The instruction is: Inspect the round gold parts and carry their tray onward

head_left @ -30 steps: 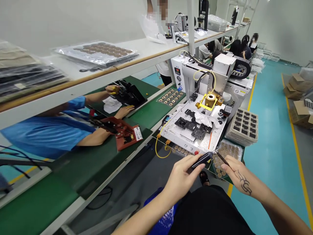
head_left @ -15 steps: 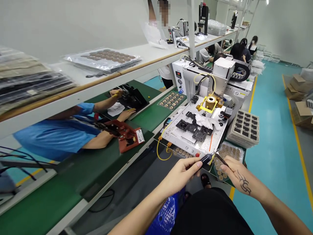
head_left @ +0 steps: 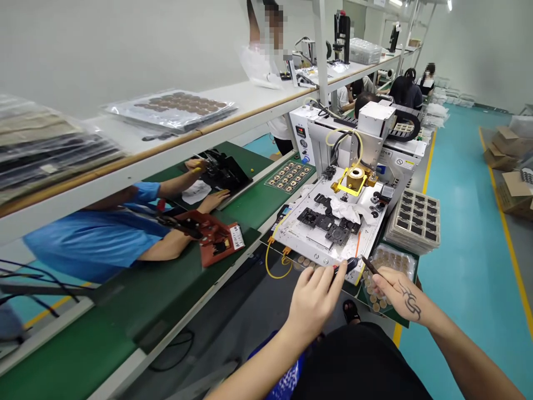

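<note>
Dark tool (head_left: 370, 265) in right hand (head_left: 393, 288), near platform edge (head_left: 302, 246)

A white shelf (head_left: 233, 95) runs above the green bench (head_left: 62, 355), before a pale wall (head_left: 145, 44). Past the bench's right edge, yellow lines (head_left: 500, 211) cross turquoise floor (head_left: 462, 239); a bright lamp (head_left: 449, 5) shines overhead.

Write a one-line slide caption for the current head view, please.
The left hand holds a dark object, the right hand a thin tool, ends close together, before a white machine and stacked trays.
</note>
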Tool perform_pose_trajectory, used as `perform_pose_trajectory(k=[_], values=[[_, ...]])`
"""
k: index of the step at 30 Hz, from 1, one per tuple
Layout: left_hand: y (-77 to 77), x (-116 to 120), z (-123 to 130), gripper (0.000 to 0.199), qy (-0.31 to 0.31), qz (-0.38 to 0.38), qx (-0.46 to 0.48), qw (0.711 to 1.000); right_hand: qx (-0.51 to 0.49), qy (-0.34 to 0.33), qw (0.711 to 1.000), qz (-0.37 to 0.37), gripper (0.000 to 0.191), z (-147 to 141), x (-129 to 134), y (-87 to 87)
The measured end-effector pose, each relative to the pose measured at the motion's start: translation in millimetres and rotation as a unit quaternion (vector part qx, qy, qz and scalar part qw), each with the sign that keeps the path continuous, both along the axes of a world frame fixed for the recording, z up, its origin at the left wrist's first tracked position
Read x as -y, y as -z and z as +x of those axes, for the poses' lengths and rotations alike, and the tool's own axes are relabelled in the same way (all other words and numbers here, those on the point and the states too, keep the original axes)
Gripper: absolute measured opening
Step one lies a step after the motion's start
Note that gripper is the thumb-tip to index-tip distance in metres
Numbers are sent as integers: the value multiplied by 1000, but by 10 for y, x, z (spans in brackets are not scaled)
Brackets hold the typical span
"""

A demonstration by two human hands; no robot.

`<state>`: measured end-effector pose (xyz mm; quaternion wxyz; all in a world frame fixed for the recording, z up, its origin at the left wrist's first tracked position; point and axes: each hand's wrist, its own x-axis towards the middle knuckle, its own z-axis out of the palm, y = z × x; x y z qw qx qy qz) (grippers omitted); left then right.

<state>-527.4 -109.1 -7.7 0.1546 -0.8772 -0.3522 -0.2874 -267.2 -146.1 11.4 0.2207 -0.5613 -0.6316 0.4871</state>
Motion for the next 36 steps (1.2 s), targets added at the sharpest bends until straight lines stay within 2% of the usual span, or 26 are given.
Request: perform_pose_trajectory(k=[3,5,7,10,12,14,16,17,20,23,27,31,36], values=[[82,-137,-61,33,-69,-101,81,989,-29,9,999,-30,56,161,-61,178],[132,-213,-161,33,-109,-237,188,947,5,25,999,-25,58,302,-126,405],[164,-246,-265,39,-127,-398,301,857,82,66,994,6,58,433,-231,693],[185,-212,-337,48,-118,-571,427,691,136,95,985,41,53,554,-450,1111],[198,-157,-314,54,-100,-628,495,592,149,95,982,67,48,572,-601,1307],[218,-101,-269,57,-93,-652,556,508,155,95,979,90,43,553,-726,1415],[241,-56,-239,60,-97,-658,597,448,145,92,980,98,45,519,-813,1443],[252,-39,-236,62,-101,-658,611,429,132,86,983,94,48,500,-844,1430],[259,-10,-257,64,-111,-645,638,407,82,48,993,66,54,452,-904,1312],[212,7,-261,60,-110,-628,658,401,15,0,1000,21,57,406,-949,1129],[110,31,-195,56,-84,-607,685,395,-93,-25,995,-38,55,310,-1006,928],[31,57,-172,52,-65,-572,719,391,-120,-53,990,-53,53,173,-1041,824],[-25,0,-369,45,-46,-534,767,353,-120,-113,986,-42,53,-97,-1151,594]])
